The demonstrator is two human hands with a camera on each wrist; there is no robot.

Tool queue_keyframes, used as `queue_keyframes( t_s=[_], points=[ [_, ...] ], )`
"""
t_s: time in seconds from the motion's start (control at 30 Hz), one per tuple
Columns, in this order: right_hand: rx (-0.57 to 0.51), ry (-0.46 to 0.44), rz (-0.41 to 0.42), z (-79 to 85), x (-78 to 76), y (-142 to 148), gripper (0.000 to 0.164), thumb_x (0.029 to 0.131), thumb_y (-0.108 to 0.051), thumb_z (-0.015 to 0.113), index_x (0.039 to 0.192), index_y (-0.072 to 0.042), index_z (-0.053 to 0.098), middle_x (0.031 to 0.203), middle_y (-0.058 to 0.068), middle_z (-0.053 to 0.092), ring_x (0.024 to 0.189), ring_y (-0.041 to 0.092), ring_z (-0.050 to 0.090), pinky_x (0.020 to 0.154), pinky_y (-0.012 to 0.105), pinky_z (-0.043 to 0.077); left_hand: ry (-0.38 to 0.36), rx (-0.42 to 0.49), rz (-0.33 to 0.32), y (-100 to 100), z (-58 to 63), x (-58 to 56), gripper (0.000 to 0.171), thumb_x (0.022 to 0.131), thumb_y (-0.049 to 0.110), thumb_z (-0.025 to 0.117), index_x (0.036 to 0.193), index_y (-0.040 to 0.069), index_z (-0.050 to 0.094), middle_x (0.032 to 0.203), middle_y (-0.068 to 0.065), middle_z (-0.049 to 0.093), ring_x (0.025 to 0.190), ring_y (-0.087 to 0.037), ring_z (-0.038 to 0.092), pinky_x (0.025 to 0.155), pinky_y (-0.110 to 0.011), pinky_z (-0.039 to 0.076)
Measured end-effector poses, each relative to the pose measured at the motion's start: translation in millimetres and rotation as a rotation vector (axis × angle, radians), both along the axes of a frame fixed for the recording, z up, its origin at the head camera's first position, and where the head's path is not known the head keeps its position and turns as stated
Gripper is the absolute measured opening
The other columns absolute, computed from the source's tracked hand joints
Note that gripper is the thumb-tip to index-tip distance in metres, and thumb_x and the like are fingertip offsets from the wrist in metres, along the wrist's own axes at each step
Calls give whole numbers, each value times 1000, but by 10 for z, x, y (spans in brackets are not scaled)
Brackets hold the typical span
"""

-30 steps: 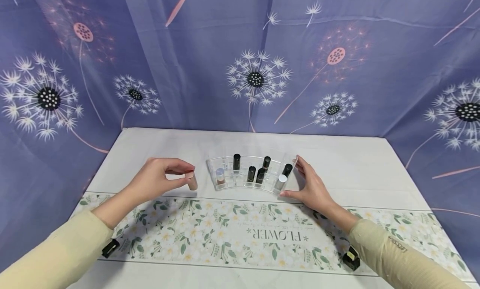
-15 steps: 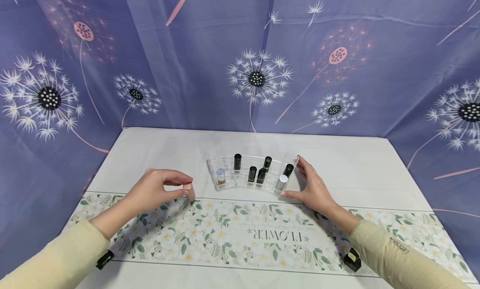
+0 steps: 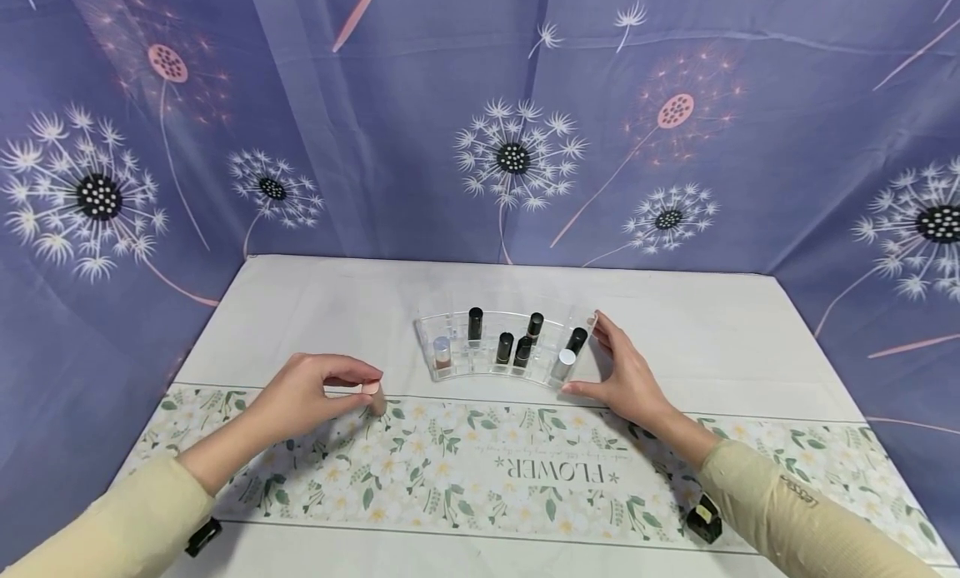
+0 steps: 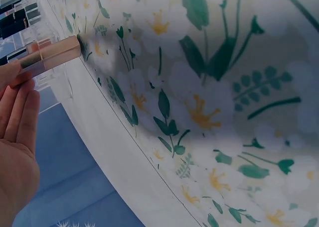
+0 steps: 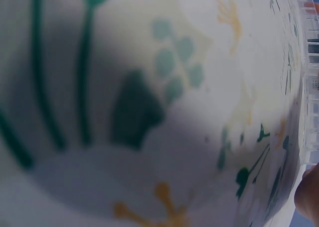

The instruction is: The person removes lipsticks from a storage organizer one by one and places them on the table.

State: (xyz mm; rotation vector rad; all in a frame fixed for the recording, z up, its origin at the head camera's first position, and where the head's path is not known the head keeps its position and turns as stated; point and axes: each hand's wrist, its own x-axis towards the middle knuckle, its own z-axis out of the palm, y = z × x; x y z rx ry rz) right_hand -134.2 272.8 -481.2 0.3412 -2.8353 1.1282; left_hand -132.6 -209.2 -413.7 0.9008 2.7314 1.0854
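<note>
My left hand (image 3: 303, 395) pinches the top of a rose-gold lipstick tube (image 3: 378, 403) between thumb and fingertips. The tube stands upright over the flowered strip, its lower end right at the cloth; in the left wrist view the same lipstick (image 4: 57, 55) shows its glossy side. To its right is a clear, curved lipstick organizer (image 3: 480, 371). My right hand (image 3: 630, 378) holds that organizer's right end, thumb at the front corner and fingers at the back. Only a fingertip (image 5: 309, 194) of this hand shows in the right wrist view, by the organizer's clear wall.
Several black-capped tubes (image 3: 476, 323) stand in the organizer, with a silver-capped one (image 3: 564, 363) at right and a pale-capped one (image 3: 442, 353) at left. A white tablecloth (image 3: 337, 291) with a flowered strip (image 3: 420, 470) covers the table. Behind hangs a purple dandelion curtain (image 3: 397, 145).
My left hand has carried the lipstick toward me and slightly left, from beside the organizer onto the flowered strip. The right hand and the organizer have stayed put.
</note>
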Motion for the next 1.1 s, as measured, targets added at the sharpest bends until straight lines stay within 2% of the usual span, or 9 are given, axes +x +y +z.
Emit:
queue_keyframes(
  t_s=[0.6, 1.1],
  points=[
    [6, -7, -2, 15, 3, -4, 132, 76, -27, 100, 170, 0, 12, 166, 28, 35, 151, 46, 41, 124, 58, 36, 23, 1, -27, -68, -19, 49, 30, 90, 7, 87, 120, 12, 81, 115, 4, 80, 103, -15, 77, 89, -30, 65],
    [-2, -9, 2, 6, -9, -3, 132, 76, -28, 100, 171, -2, 12, 167, 28, 35, 151, 46, 41, 125, 58, 36, -29, -10, -42, -96, 21, 55, 29, 92, 10, 85, 121, 12, 81, 116, 5, 80, 104, -14, 76, 90, -31, 64]
  ],
)
